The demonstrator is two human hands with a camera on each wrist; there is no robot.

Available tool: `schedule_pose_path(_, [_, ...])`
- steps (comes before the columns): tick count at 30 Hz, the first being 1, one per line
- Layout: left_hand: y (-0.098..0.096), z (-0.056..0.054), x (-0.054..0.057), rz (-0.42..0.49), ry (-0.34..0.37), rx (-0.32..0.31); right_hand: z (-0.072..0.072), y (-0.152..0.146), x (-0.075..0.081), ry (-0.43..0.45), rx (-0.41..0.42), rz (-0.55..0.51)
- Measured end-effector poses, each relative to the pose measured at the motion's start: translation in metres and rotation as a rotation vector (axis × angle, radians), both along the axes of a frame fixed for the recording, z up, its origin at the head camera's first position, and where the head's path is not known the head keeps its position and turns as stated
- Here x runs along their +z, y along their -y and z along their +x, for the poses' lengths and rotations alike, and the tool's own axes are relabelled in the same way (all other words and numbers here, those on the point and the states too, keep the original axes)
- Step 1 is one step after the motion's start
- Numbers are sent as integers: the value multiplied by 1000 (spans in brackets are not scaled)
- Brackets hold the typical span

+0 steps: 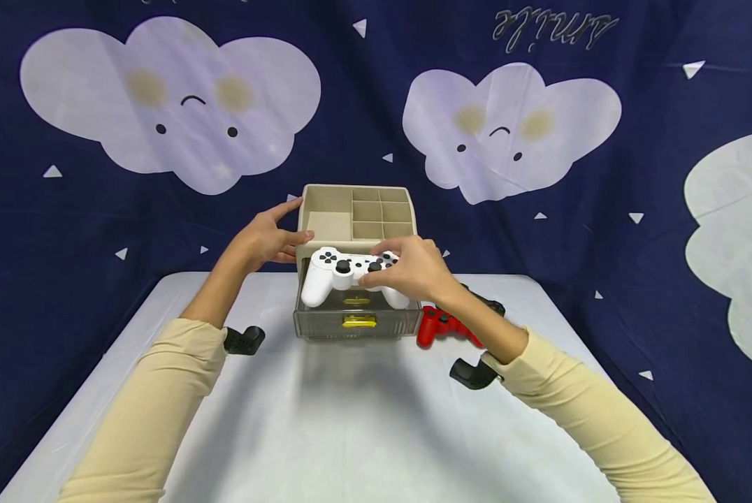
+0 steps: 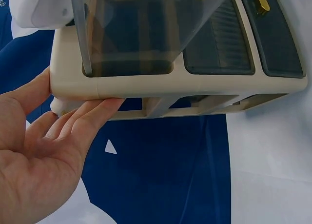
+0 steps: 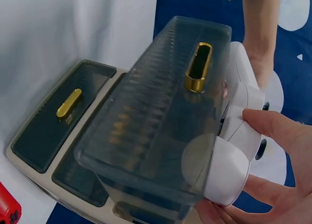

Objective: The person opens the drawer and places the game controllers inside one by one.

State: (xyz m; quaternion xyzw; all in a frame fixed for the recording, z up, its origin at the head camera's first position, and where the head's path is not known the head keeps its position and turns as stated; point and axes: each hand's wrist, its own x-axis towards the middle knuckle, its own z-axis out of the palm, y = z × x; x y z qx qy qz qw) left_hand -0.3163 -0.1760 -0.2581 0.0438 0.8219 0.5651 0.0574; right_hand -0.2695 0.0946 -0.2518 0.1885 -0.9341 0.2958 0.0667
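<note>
My right hand [image 1: 414, 269] grips a white game controller [image 1: 318, 283] by its middle and right side, thumb among the sticks. The controller is over the pulled-out top drawer [image 1: 316, 325], a smoky clear box with a gold handle; in the right wrist view part of the controller [image 3: 226, 173] shows through the drawer's wall. A beige drawer organizer [image 1: 326, 227] stands behind. My left hand [image 1: 265, 237] holds its upper left side, thumb over the top rim and fingers along the side wall, as the left wrist view also shows.
A red game controller [image 1: 428, 328] lies right of the organizer, with a black controller [image 1: 492, 305] behind it, partly hidden by my right forearm. Closed lower drawers [image 3: 63, 114] sit under the pulled-out one. A dark blue cloud-print cloth [image 1: 363, 91] hangs behind the white table [image 1: 363, 433].
</note>
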Motion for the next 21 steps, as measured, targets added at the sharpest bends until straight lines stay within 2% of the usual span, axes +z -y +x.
schedule_pose_path(9, [-1, 0, 1, -2, -6, -1, -3, 5, -13, -37, 13, 32])
schedule_pose_path(16, [-1, 3, 2, -1, 5, -8, -3, 7, -23, -22, 13, 42])
schedule_pose_path(21, [-1, 4, 2, -3, 0, -10, -3, 8, -26, -55, 27, 70])
